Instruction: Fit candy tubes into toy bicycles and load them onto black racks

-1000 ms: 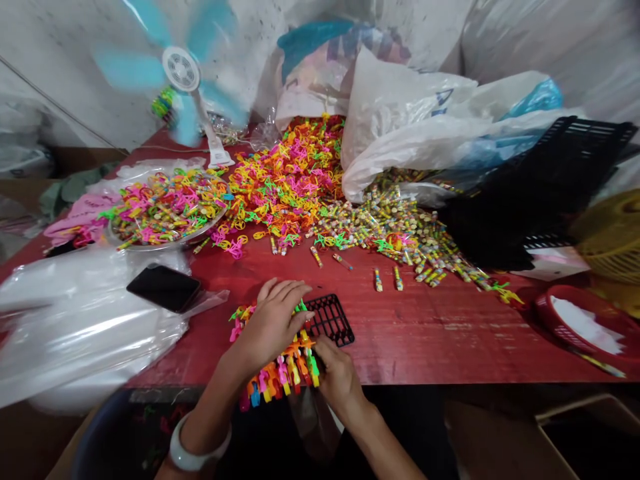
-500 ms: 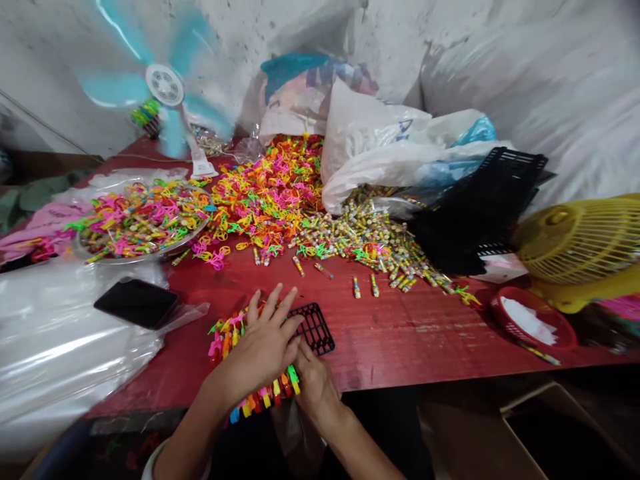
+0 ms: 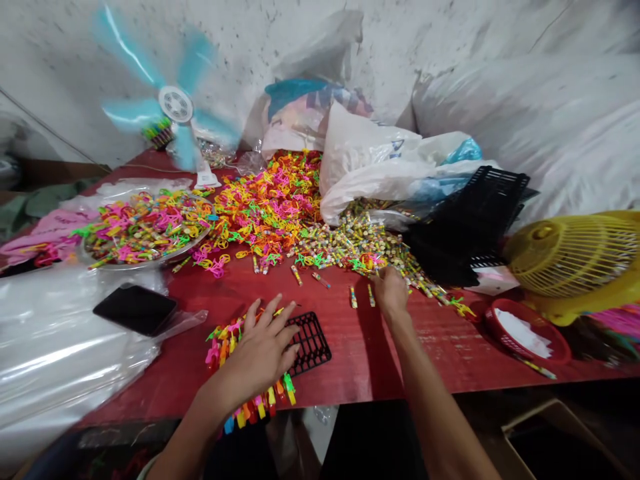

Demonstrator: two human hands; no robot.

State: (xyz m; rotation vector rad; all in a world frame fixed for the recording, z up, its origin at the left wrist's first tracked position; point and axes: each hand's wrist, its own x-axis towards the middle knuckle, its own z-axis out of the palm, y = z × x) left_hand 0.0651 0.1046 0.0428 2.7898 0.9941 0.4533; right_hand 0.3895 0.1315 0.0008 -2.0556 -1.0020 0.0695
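A black plastic grid rack lies near the table's front edge, its left part filled with rows of colourful plastic pieces. My left hand rests over those pieces, palm down with fingers spread. Farther back, my right hand reaches into the near edge of a heap of small printed tubes. Its fingers are bent together; whether a tube is between them is hidden. Just left of it, two single tubes stand apart from the heap.
Bright plastic pieces are heaped behind, beside a full tray. A blue fan spins at the back left. A phone lies on plastic sheets. Stacked black racks, a yellow fan and a red basket stand right.
My right hand has left the rack and moved forward and right to the tube heap. My left hand stays over the filled part of the rack.
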